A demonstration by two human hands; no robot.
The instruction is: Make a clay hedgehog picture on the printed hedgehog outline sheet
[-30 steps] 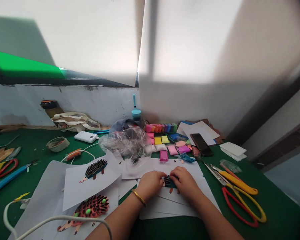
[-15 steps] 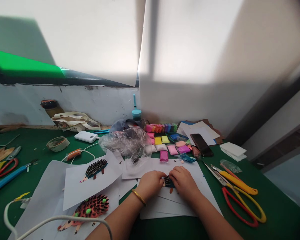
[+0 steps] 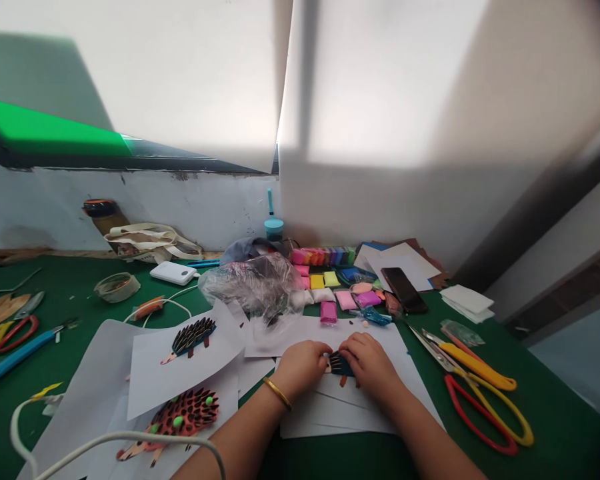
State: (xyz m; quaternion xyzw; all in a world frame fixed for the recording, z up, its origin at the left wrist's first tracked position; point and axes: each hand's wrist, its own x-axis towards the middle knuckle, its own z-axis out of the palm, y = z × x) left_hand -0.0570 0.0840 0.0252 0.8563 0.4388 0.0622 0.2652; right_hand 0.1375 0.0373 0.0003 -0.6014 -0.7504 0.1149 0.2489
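A small dark blue hedgehog figure (image 3: 337, 363) with black spines and brown legs lies on white paper (image 3: 330, 417). My left hand (image 3: 304, 365), with a gold bangle at its wrist, has its fingers closed together at the figure's head end. On the figure's right part rests my right hand (image 3: 371, 363), its fingertips pressed together at the spines. Whatever either hand pinches is too small or hidden to make out. Left of my hands, a sheet bears a finished-looking blue hedgehog (image 3: 193, 339), and below it lies a red hedgehog (image 3: 190, 413) with green balls.
Clay packets (image 3: 329, 312) and a plastic bag (image 3: 253, 283) lie beyond the paper. Large scissors (image 3: 473, 380) and a phone (image 3: 404, 289) are at the right. A white cable (image 3: 125, 437) crosses the lower left, near tape (image 3: 117, 287) and a power bank (image 3: 174, 273).
My right hand has shifted very slightly, showing a little more of the figure's blue body. My left hand stays in place.
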